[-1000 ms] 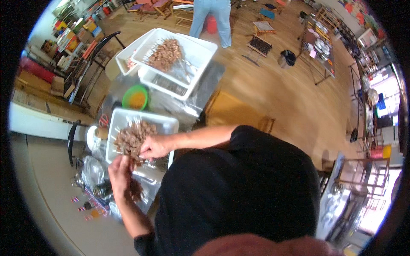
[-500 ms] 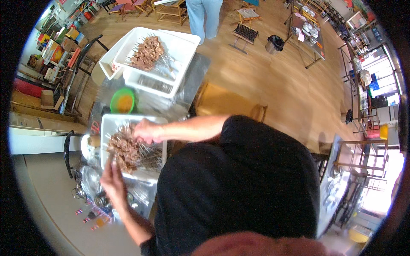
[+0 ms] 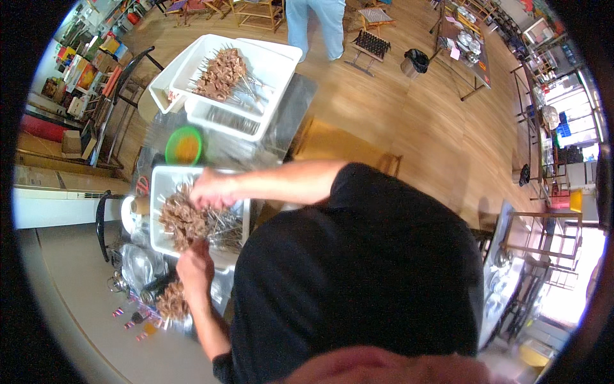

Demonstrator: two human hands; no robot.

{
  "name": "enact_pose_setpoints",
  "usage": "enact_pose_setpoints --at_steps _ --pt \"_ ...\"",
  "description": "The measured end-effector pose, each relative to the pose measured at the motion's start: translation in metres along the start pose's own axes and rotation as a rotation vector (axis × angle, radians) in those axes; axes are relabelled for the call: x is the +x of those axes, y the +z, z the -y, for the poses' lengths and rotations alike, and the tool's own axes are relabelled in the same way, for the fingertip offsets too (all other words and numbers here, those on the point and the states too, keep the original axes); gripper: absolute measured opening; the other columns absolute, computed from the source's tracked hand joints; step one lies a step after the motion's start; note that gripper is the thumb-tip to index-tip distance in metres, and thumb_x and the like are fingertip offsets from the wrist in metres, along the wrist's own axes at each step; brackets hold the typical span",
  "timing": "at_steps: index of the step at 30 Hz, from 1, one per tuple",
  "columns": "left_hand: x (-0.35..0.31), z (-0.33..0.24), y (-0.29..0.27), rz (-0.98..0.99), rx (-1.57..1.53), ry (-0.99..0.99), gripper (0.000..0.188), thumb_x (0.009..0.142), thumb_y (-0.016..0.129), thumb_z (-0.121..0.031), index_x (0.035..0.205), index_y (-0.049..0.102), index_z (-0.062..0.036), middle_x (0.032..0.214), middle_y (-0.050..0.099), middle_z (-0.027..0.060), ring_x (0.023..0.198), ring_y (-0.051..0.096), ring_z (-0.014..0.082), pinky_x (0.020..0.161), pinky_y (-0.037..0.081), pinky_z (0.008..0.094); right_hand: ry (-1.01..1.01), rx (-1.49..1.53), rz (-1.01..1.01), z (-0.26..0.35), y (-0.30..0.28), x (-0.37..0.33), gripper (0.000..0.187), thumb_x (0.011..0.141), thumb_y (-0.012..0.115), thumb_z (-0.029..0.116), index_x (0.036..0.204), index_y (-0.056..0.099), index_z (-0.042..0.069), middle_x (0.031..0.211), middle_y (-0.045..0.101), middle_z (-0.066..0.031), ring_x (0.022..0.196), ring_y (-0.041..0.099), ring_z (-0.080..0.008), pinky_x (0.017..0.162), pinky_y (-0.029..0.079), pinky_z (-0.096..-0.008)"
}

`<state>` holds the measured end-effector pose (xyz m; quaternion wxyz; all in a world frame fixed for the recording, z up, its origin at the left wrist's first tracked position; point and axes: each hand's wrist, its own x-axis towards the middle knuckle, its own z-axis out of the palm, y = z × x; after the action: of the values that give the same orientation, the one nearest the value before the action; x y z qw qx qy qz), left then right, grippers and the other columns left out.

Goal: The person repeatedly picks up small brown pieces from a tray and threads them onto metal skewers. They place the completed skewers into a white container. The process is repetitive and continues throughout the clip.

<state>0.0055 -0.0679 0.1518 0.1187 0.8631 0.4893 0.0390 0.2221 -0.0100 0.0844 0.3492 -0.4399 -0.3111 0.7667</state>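
Skewers of raw-looking brown meat (image 3: pixel 182 221) lie heaped in a white plastic tray (image 3: pixel 155 214), their metal sticks pointing toward me. My right hand (image 3: pixel 212 190) reaches over the tray, its fingers curled down around skewers in the heap. At the tray's near edge is my left hand (image 3: pixel 195 267), closed, with its fingertips against the meat; what it grips is hidden. Beside my left forearm is another bunch of meat (image 3: pixel 173 301), and I cannot tell whether it rests on the table or is held.
Beyond the tray stand a green bowl (image 3: pixel 183 146) with orange contents and a second white tray (image 3: pixel 281 61) of meat skewers, stacked on other containers. Clear plastic bags (image 3: pixel 142 265) lie at the left. A person in light blue trousers (image 3: pixel 318 29) stands beyond the table.
My left hand has moved right and closed at the tray's near edge. The meat bunch beside my forearm now shows. My right hand has shifted slightly left, still at the heap.
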Motion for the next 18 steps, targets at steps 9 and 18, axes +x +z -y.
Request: enact_pose_setpoints --at_steps 9,18 --pt "0.013 -0.001 0.000 -0.138 -0.162 -0.176 0.028 0.100 0.056 -0.025 0.106 0.072 -0.0033 0.086 0.067 0.0274 0.082 0.068 0.0452 0.069 0.053 0.0475 0.243 0.201 0.084 -0.051 -0.035 0.068 0.011 0.080 0.068 0.010 0.073 0.063 0.004 0.056 0.054 -0.0019 0.035 0.043 -0.0067 0.028 0.028 -0.0227" --pt "0.000 0.025 0.023 -0.056 -0.008 -0.207 0.019 0.091 0.060 -0.020 0.097 0.072 -0.0070 0.088 0.070 0.0242 0.085 0.068 0.0447 0.073 0.054 0.0518 0.066 0.078 0.436 -0.037 0.036 -0.017 0.006 0.087 0.069 0.001 0.081 0.069 0.000 0.070 0.066 -0.0086 0.057 0.062 -0.0145 0.049 0.054 -0.0310"
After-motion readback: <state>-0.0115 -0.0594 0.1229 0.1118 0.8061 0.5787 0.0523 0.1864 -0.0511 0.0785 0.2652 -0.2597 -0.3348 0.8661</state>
